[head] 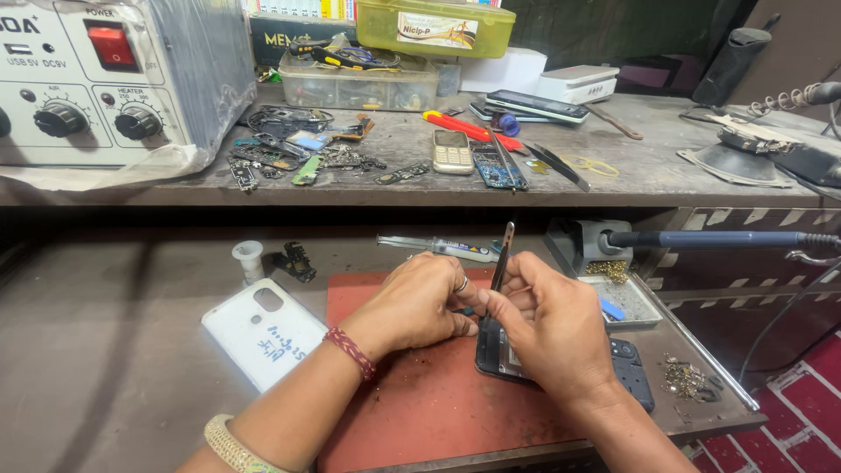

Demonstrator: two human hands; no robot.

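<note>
I'm looking down at my two hands meeting over an opened phone (626, 363) that lies on the red mat (420, 412), its right end running out from under my right wrist. My right hand (547, 328) is pinched shut on tweezers (502, 258), held near upright, upper end poking above my knuckles, tips down at the phone's near edge. My left hand (416, 307) is curled closed just beside it, fingertips touching something small and blue at the phone's edge; I cannot tell what that bit is, or whether it's truly gripped.

The phone reads to me as light, stiff and flat, but fragile where it's open: exposed insides, likely thin parts that bend or tear. I'd steady it by the outer frame edges, never press on the middle. The tweezers are thin, smooth metal, slippery and springy, best held mid-shaft as they are now.

Nearby: a white phone case (263, 333) left of the mat, a soldering iron (718, 238) in its stand to the right, a loose heap of small metal bits (688, 378) near the bench edge, and a hot-air station (105, 79) on the shelf above.
</note>
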